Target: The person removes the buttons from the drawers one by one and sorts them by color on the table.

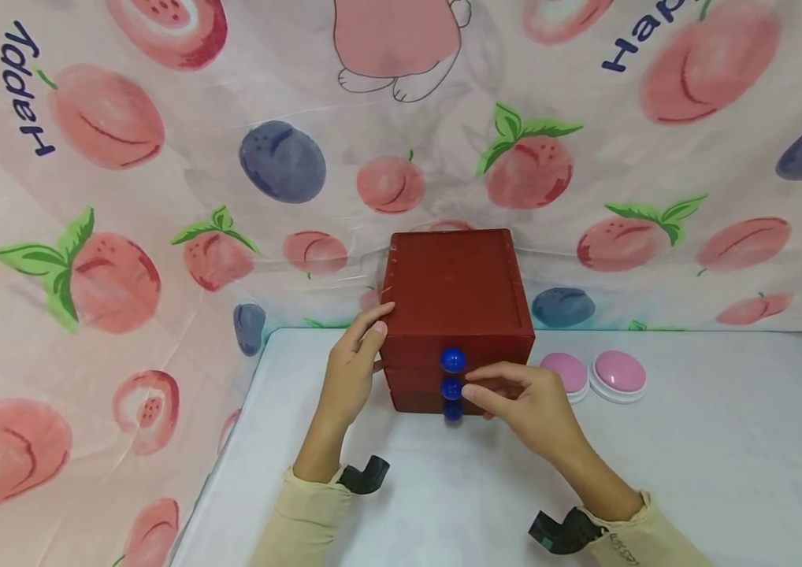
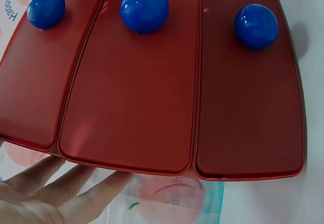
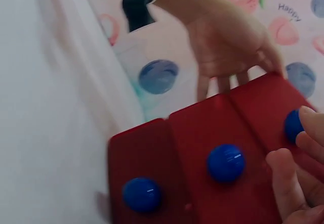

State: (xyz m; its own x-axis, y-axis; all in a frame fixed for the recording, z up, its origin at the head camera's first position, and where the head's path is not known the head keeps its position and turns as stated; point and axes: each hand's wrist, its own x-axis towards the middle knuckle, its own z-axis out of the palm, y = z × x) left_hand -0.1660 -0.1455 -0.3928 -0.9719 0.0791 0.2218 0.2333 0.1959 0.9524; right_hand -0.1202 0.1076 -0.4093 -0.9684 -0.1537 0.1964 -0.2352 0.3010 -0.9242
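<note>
A red three-drawer box [image 1: 454, 283] stands on the white table, its drawers closed in front. Each drawer has a round blue knob: top [image 3: 292, 126], middle [image 3: 226, 163] and bottom [image 3: 142, 194]. My left hand [image 1: 351, 370] rests against the box's left side, thumb near the upper front edge and fingers extended along the wall. Before the drawer fronts is my right hand [image 1: 532, 402], its thumb and fingers spread apart. In the right wrist view one fingertip overlaps the top knob, with the thumb below it. The left wrist view shows all knobs uncovered.
Two pink push buttons [image 1: 619, 372] on white bases sit right of the box, one partly behind my right hand. A fruit-printed cloth [image 1: 276, 161] hangs behind the table [image 1: 727, 441] and along its left side. Black mounts [image 1: 365, 475] are on both wrists.
</note>
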